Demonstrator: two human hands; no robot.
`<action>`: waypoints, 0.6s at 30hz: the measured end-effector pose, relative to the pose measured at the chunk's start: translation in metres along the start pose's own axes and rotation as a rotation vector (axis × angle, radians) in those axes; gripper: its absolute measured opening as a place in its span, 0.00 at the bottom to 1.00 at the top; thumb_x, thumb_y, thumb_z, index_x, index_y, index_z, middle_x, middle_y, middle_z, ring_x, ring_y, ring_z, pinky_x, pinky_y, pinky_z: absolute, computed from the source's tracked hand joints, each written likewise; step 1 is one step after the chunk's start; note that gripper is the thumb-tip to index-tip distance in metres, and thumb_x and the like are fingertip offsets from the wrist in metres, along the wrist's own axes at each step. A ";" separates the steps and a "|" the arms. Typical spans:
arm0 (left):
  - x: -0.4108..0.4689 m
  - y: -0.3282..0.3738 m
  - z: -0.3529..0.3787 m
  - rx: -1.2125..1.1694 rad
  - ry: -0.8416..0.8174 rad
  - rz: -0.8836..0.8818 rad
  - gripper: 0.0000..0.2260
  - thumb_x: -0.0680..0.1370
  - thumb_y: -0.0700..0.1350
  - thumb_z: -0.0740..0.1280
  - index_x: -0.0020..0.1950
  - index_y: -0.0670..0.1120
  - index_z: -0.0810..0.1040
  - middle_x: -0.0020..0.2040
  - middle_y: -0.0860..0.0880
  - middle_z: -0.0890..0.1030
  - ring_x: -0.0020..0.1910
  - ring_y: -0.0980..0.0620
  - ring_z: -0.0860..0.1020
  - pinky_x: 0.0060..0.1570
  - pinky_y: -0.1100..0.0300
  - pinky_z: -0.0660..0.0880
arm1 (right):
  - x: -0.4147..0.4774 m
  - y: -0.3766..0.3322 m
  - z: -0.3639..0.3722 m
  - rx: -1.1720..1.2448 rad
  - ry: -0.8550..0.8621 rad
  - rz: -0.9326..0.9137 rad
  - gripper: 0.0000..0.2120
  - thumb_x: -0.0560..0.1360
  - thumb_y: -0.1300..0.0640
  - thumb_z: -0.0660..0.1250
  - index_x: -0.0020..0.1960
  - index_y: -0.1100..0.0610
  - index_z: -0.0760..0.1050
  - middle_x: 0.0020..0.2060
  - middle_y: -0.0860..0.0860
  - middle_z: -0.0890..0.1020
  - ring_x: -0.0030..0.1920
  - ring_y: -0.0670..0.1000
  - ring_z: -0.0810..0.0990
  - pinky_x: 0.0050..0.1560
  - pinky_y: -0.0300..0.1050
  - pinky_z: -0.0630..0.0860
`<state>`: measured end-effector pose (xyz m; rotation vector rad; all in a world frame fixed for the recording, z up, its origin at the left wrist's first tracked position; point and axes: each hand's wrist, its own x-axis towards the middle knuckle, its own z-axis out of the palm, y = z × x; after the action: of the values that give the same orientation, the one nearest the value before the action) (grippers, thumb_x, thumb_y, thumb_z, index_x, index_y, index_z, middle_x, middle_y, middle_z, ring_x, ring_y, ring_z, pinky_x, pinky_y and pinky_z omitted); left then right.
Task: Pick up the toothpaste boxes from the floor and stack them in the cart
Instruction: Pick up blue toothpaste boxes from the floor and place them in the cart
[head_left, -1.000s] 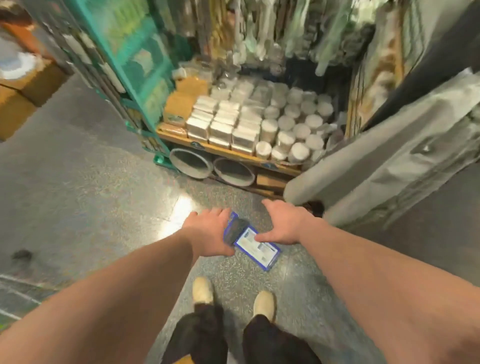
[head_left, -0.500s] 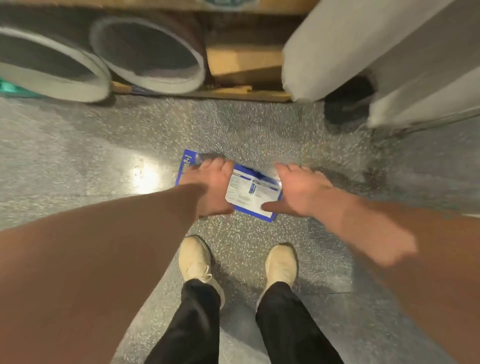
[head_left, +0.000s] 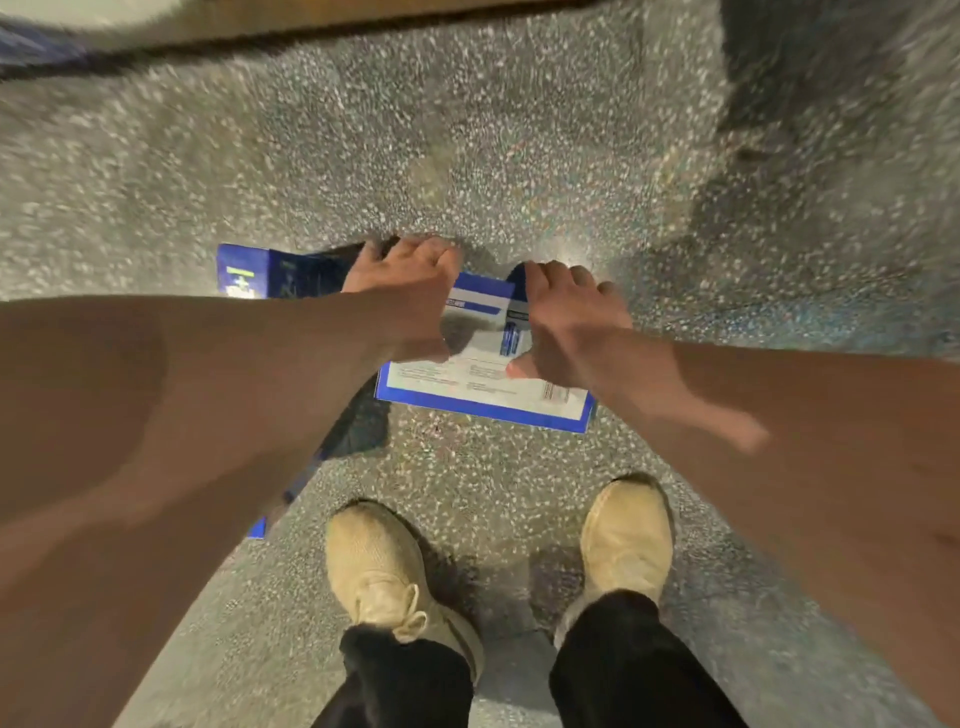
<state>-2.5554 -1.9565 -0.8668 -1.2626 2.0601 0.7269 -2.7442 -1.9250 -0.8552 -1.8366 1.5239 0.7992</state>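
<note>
A blue toothpaste box (head_left: 483, 387) with a white printed label lies flat on the speckled grey floor in front of my feet. My right hand (head_left: 569, 325) grips its right part, fingers hooked over the far edge and thumb pressed on the label. My left hand (head_left: 410, 291) holds the left end, its fingers curled over the far edge. A second dark blue box (head_left: 270, 273) sticks out to the left from under my left hand. My left forearm hides much of both boxes; a blue corner (head_left: 257, 527) shows below it. The cart is out of view.
My two beige shoes (head_left: 384, 566) stand close behind the boxes. A brown wooden edge (head_left: 363, 21) runs across the top of the view. A dark shadowed patch of floor (head_left: 779, 156) lies at the upper right. The picture is blurred by motion.
The view has dropped closer to the floor and the shelves have left the frame. Both hands have closed round the boxes' far edges, and the second blue box shows further left.
</note>
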 end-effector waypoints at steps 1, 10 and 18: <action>0.003 0.000 0.003 0.016 -0.008 0.001 0.45 0.69 0.66 0.74 0.77 0.45 0.60 0.78 0.48 0.61 0.78 0.43 0.59 0.77 0.37 0.53 | 0.002 0.000 0.002 -0.008 0.007 0.010 0.50 0.65 0.34 0.78 0.75 0.57 0.60 0.68 0.55 0.69 0.68 0.60 0.69 0.65 0.59 0.69; -0.029 0.023 -0.006 0.005 0.093 -0.080 0.29 0.72 0.59 0.72 0.64 0.45 0.65 0.63 0.43 0.75 0.64 0.41 0.74 0.68 0.45 0.68 | -0.020 -0.015 -0.007 -0.044 0.042 0.002 0.39 0.67 0.40 0.79 0.64 0.59 0.64 0.54 0.54 0.79 0.55 0.59 0.80 0.64 0.61 0.70; -0.116 0.031 0.014 -0.190 0.222 -0.279 0.18 0.75 0.51 0.66 0.62 0.49 0.66 0.57 0.46 0.78 0.56 0.42 0.78 0.50 0.50 0.68 | -0.046 -0.040 -0.065 -0.111 0.004 -0.324 0.27 0.68 0.55 0.72 0.65 0.47 0.70 0.55 0.46 0.76 0.60 0.52 0.74 0.64 0.52 0.63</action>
<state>-2.5393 -1.8676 -0.7869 -1.7654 1.9613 0.6898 -2.7079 -1.9417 -0.7758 -2.0974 1.1600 0.7349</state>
